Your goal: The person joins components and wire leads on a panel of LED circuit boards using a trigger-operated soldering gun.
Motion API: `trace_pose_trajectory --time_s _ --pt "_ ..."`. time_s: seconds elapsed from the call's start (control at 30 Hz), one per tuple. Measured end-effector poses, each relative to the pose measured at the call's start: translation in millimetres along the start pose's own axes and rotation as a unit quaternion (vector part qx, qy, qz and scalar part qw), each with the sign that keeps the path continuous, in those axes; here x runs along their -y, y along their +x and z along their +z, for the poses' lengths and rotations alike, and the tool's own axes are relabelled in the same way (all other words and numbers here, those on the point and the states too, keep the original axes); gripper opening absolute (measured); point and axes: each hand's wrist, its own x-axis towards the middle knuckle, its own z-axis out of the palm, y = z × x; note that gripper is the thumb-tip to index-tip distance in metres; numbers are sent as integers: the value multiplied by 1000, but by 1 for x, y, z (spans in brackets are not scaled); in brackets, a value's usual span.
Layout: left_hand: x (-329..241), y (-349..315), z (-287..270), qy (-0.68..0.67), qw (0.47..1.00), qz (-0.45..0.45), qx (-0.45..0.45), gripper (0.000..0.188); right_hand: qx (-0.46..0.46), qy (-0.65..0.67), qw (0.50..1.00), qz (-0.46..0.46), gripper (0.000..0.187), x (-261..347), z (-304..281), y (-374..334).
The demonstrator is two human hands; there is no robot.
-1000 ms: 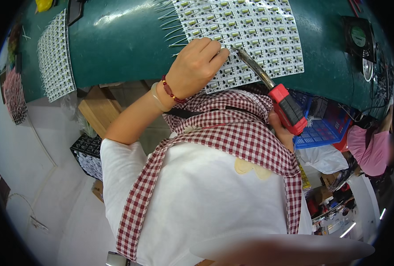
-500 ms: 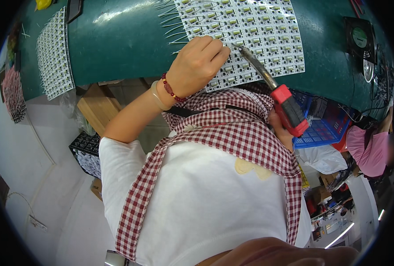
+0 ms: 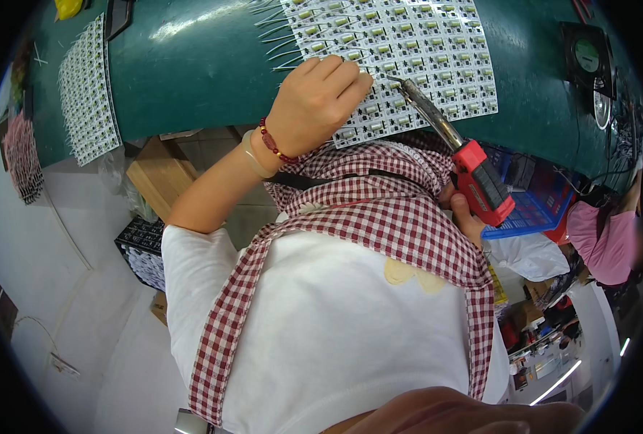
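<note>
A white panel of small circuit boards (image 3: pixel 437 69), each with a light-coloured part on it, lies on the green table in front of me. Thin pale wires (image 3: pixel 287 56) stick out past its left side. My left hand (image 3: pixel 320 98) is closed in a pinch over the panel's lower left part; its fingertips are turned away, hiding what they hold. My right hand (image 3: pixel 467 219) is wrapped round the red and black handle of a soldering iron (image 3: pixel 480 181), mostly behind it. The iron's tip points up-left over the boards, just right of my left fingers.
Another wired board panel (image 3: pixel 90 90) lies at the table's left, near a bundle of pink wires (image 3: pixel 23 159). A black device with a round dial (image 3: pixel 588 61) stands at the right. Below the table edge is a blue crate (image 3: pixel 535 210); a person in a pink sleeve (image 3: pixel 603 242) is beyond.
The soldering iron and my right hand have shifted a little right, taking the tip slightly away from my left fingers. My left hand has moved slightly left, still pinched.
</note>
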Motion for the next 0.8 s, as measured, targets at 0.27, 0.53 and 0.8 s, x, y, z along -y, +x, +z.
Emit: trace_pose_trajectory --time_s 0.27,0.53,0.8 --pt "6 -3 5 -25 999 20 -23 27 39 24 998 43 20 3 -1 0" --pt "7 -2 3 -47 999 22 2 27 61 -97 993 -9 19 -1 -4 3" --pt "7 -2 3 -40 999 21 20 25 19 -166 980 -107 15 -16 -7 1"
